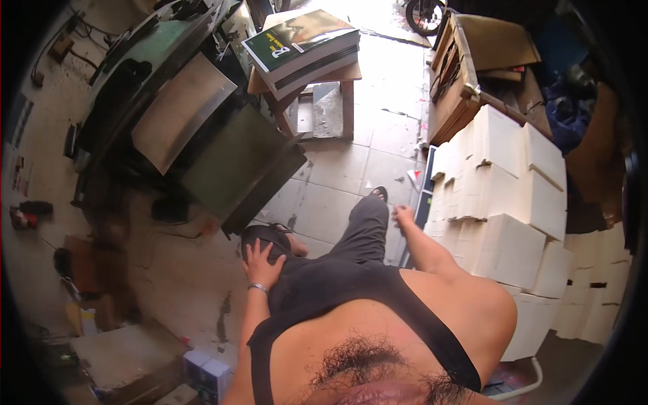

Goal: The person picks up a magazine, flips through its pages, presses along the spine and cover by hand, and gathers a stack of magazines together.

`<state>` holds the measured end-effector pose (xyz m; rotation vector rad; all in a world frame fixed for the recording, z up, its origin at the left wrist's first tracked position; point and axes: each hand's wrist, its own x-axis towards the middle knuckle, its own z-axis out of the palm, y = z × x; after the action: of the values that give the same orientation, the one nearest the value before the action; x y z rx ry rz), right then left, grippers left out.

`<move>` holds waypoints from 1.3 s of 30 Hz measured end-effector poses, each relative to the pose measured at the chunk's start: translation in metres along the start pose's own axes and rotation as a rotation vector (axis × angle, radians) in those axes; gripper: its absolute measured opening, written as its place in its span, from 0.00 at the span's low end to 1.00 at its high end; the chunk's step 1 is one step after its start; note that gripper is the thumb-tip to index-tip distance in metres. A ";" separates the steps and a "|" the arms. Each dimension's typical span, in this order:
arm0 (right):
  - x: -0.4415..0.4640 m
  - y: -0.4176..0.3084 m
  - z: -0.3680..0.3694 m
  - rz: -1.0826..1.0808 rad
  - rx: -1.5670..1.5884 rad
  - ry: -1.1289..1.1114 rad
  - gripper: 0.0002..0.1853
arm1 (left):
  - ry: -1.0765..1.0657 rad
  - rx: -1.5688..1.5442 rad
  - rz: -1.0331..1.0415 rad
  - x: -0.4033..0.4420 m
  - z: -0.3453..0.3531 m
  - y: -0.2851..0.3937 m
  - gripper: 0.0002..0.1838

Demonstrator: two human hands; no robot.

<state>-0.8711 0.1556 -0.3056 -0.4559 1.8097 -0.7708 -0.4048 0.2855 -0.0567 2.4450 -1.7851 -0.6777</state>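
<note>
My left hand point(263, 264) rests on the dark trousers at my left thigh, its fingers spread and holding nothing; a metal bracelet point(258, 288) circles the wrist. Held low beside my right leg, my right hand point(403, 216) has its fingers curled in, and nothing shows in it. The stacked white paper blocks point(516, 250) stand nearest to that hand, just to its right. Ahead of me, a pile of thick books point(304, 44) with green printed covers lies on a wooden stool point(347, 104). Neither hand touches the books.
On the left stands a large dark machine point(236, 158) with a metal sheet point(182, 111) on its slanted side. A wooden crate point(459, 94) with cardboard and dark cloth is at the back right. Beyond it shows a motorcycle wheel point(424, 17). Small scraps lie on the tiled floor point(331, 202).
</note>
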 end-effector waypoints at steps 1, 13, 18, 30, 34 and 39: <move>0.018 -0.005 0.001 -0.080 0.046 0.028 0.16 | 0.047 0.009 0.000 -0.003 -0.002 0.000 0.33; 0.043 -0.382 0.085 -1.088 0.349 0.159 0.26 | 0.384 -0.606 0.449 0.078 -0.103 0.114 0.27; 0.044 -0.505 0.097 -1.221 0.121 0.067 0.44 | 0.178 -1.046 0.379 0.209 -0.176 0.186 0.33; 0.067 -0.562 0.110 -1.148 0.088 -0.148 0.34 | 0.108 -1.277 0.266 0.398 -0.206 0.256 0.20; 0.066 -0.557 0.114 -1.143 0.186 -0.105 0.31 | 0.112 -1.217 0.275 0.405 -0.202 0.248 0.19; 0.072 -0.558 0.119 -1.158 0.211 -0.087 0.32 | 0.118 -1.209 0.268 0.407 -0.204 0.245 0.18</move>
<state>-0.8168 -0.3245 0.0054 -1.4049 1.2433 -1.6502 -0.4513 -0.2142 0.0658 1.3634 -1.0580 -1.0960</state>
